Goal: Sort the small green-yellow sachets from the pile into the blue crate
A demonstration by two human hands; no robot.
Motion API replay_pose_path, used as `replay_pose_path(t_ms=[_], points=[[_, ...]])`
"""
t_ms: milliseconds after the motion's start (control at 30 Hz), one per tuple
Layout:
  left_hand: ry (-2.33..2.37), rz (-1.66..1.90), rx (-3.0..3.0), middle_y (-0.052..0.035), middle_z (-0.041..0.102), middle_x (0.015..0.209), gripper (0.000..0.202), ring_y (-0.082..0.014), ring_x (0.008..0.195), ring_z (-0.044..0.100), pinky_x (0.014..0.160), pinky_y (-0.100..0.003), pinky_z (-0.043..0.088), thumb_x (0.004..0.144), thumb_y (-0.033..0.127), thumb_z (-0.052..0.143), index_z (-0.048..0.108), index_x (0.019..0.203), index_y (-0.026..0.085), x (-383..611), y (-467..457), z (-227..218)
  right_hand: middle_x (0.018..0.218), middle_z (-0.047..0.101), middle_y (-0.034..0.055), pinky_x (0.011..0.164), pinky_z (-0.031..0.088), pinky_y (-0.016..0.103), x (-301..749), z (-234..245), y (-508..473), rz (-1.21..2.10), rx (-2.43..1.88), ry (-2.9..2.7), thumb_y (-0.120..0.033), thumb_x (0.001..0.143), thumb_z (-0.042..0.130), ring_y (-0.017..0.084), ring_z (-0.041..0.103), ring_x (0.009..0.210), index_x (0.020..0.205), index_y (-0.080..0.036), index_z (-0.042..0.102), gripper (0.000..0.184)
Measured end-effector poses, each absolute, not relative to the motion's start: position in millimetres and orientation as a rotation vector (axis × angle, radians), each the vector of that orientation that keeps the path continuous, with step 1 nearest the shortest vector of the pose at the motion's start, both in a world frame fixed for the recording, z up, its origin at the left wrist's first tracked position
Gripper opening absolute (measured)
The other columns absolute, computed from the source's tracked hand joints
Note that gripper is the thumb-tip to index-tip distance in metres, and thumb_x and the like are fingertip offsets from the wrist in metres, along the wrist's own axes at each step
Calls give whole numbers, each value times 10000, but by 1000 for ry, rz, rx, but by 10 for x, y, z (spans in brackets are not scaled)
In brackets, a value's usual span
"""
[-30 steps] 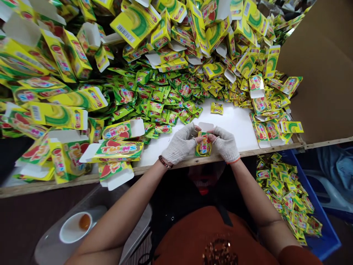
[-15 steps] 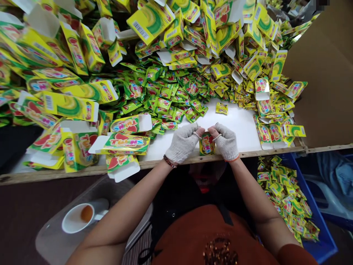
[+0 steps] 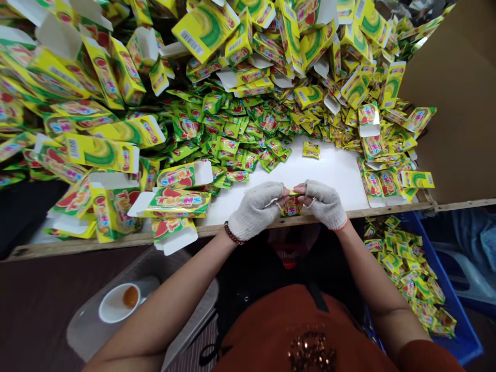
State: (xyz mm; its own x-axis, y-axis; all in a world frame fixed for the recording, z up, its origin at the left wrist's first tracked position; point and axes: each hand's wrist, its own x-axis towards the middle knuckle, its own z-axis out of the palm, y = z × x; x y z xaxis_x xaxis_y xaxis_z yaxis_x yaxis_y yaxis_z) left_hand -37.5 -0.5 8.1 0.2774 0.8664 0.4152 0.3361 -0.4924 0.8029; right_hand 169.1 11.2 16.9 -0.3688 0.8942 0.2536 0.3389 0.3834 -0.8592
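Observation:
Both my hands wear pale knitted fingerless gloves and meet at the near edge of the white table (image 3: pixel 329 170). My left hand (image 3: pixel 256 209) and my right hand (image 3: pixel 323 204) are closed on a small yellow-green carton (image 3: pixel 291 205) held between them, fingertips pinching its top. A heap of green and yellow sachets (image 3: pixel 232 134) lies just beyond my hands. Open yellow cartons (image 3: pixel 170 199) are stacked to the left and behind. A single sachet (image 3: pixel 311 150) lies apart on the bare table.
A brown cardboard wall (image 3: pixel 461 103) stands at the right. Below it, a blue crate (image 3: pixel 411 268) holds many sachets. At lower left a white bowl (image 3: pixel 116 307) with an orange ball sits on a grey stool. The table's wooden edge runs under my wrists.
The carton's white top flap, up a second ago, is now folded down under my fingertips. My hands have drawn closer over the carton, which sits lower.

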Motion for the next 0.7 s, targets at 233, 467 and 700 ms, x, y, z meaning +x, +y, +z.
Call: replay_pose_path(t_ms=[233,467,700], points=[[1171,1022,2123,-49,668,779,470,-178,803,628,761,-295,494,983,473,399,655,712,186,-318,326,360,884,671,49,669,490,321,1832,179,139,1022,-1289,-1560,-545,840,578,187,608,755,1011,-226,665,372],[1984,841,2101,-130,667,1044,275,-300,1037,592,891,-403,462,844,351,570,667,1041,186,-218,1163,275,794,600,47,531,387,288,2235,466,352,1076,-1224,-1276,-783,888,224,156,526,574,1088,-279,572,645],[2136,537,2132,-186,636,1048,338,-367,1042,567,870,-536,457,781,194,572,618,1116,183,-134,1352,139,886,638,65,743,493,307,1913,164,1389,681,-1611,-1740,-333,856,570,189,606,801,918,-171,656,194]])
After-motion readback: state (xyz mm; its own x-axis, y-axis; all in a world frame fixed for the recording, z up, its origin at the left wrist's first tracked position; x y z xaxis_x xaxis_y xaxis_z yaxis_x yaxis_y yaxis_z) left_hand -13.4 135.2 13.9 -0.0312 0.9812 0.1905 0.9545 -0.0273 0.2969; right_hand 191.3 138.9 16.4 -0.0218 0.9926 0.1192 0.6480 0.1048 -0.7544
